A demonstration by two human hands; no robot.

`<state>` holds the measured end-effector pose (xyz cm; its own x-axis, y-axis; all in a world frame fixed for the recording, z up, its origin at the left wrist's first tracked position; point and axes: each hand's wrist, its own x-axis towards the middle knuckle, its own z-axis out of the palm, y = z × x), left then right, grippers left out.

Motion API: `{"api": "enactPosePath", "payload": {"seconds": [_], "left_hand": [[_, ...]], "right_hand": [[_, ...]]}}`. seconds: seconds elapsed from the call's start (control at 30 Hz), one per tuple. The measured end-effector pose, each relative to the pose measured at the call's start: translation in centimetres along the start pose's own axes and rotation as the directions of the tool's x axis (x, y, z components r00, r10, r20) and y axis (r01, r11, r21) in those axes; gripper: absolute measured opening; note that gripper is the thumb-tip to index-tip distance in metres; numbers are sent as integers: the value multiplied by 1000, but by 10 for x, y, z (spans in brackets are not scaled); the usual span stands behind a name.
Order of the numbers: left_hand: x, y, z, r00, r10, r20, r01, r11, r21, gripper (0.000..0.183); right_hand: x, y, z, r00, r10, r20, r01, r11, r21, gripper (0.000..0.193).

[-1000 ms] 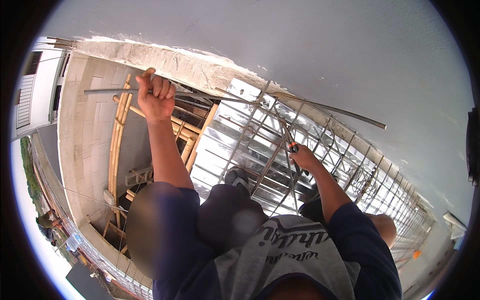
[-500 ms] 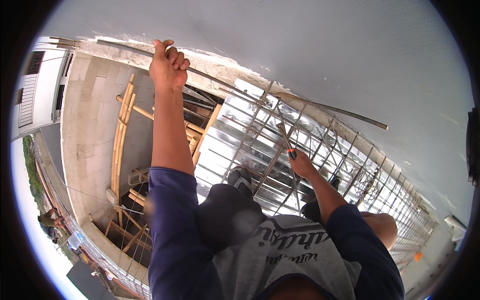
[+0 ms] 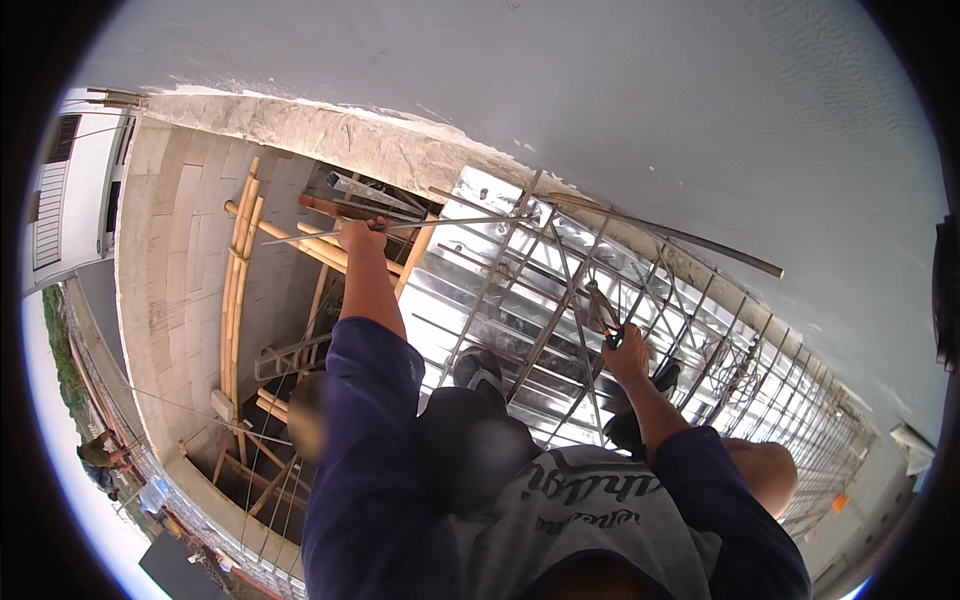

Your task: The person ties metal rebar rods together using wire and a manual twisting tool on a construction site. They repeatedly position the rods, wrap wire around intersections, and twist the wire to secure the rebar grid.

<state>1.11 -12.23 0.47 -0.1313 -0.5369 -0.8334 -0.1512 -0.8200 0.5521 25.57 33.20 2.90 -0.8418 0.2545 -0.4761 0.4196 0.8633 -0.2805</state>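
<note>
A thin steel rod is gripped in my left hand, fingers closed round it. One end sticks out past the deck's left edge; the other reaches over the rebar grid. My right hand is closed on the handles of pincers, black with some orange. Their metal jaws point up and left, over the grid's crossing bars; whether they touch a bar or tie wire I cannot tell. My feet are on the grid above the shiny metal deck.
A grey wall rises along the far side, with a loose bar leaning near it. Left of the deck is a drop with bamboo poles and a block wall. Another person is far off at lower left.
My left hand has come down from the wall's base with the rod, which now lies more level. My right hand and the pincers have shifted slightly right and down.
</note>
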Motion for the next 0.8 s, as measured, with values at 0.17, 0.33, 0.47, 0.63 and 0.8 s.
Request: {"api": "enactPosePath", "payload": {"seconds": [0.17, 0.33, 0.47, 0.63, 0.8], "left_hand": [[71, 35, 9, 985, -34, 171, 79, 962, -260, 26], [21, 66, 46, 918, 142, 371, -30, 956, -291, 29], [-78, 81, 40, 789, 375, 487, -284, 925, -252, 26], [-168, 75, 11, 538, 480, 694, -438, 862, -256, 23], [-192, 29, -3, 444, 372, 815, -353, 909, -222, 22]], "right_hand": [[8, -10, 2, 998, 21, 57, -15, 995, -102, 44], [12, -20, -12, 989, 64, 135, -29, 968, -251, 50], [28, -48, -48, 998, 28, 51, -17, 981, -193, 55], [65, -131, -124, 981, -169, -93, 190, 763, 618, 64], [91, -173, -156, 972, -218, -92, 205, 586, 784, 27]]}}
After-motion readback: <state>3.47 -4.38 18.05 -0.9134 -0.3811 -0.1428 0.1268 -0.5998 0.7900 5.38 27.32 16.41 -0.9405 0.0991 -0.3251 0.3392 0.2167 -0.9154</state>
